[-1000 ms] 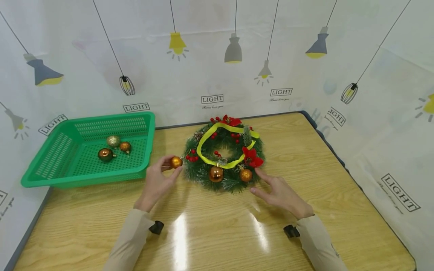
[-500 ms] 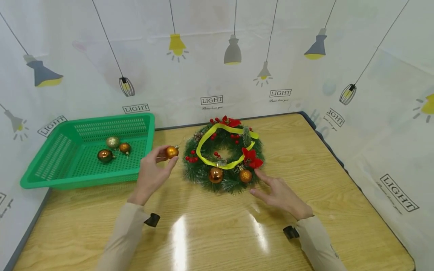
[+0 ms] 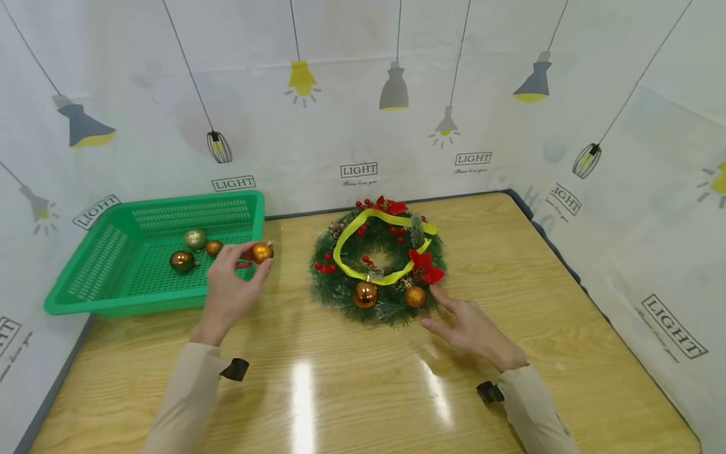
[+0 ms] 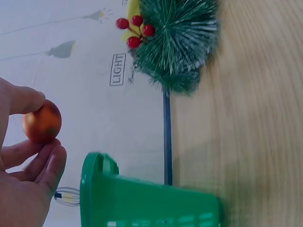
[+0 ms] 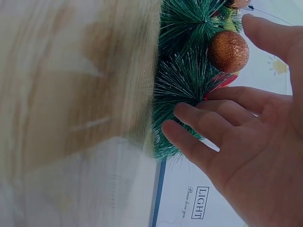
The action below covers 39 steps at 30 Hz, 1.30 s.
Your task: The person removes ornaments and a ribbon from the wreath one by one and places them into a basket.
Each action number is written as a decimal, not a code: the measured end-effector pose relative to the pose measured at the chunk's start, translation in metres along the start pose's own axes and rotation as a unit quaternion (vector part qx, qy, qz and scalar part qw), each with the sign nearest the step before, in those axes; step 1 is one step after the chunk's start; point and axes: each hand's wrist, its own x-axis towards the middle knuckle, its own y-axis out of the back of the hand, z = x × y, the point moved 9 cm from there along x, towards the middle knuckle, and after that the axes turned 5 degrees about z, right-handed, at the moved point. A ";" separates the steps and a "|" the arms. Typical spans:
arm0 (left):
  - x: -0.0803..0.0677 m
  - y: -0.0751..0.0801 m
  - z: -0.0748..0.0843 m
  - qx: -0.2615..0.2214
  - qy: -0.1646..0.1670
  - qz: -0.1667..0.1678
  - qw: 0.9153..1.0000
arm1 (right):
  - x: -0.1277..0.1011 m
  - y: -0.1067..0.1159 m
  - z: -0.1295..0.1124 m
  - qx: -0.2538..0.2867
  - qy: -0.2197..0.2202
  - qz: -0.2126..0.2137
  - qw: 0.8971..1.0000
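Between thumb and fingers, my left hand pinches a matte orange Christmas bauble beside the right rim of the green basket. The same bauble shows close up in the left wrist view. A green wreath with red berries, red flowers and a yellow ribbon lies on the table. On its front side sit a shiny copper bauble and a glittery orange bauble. My right hand, fingers extended, touches the wreath's right front edge; its palm holds nothing.
Inside the basket lie a gold bauble, a small glittery orange bauble and a dark brown bauble. The wooden table meets a white lamp-print backdrop at its back edge.
My left hand has carried the orange bauble left, away from the wreath and toward the basket. The right hand stays at the wreath's edge.
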 end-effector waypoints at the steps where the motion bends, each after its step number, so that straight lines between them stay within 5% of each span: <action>1: 0.001 0.004 -0.001 -0.003 -0.002 0.005 1.000 | 0.000 0.000 0.000 -0.001 -0.001 0.001 1.000; 7: 0.007 0.026 -0.009 -0.008 -0.003 0.027 1.000 | 0.000 0.000 -0.001 -0.006 0.004 0.005 1.000; 23: 0.011 0.068 -0.047 0.061 0.091 0.039 0.993 | -0.002 0.000 0.003 0.006 0.000 0.007 1.000; 39: 0.015 0.091 -0.095 0.121 0.152 0.006 0.981 | -0.001 -0.004 0.008 0.037 -0.028 -0.005 0.999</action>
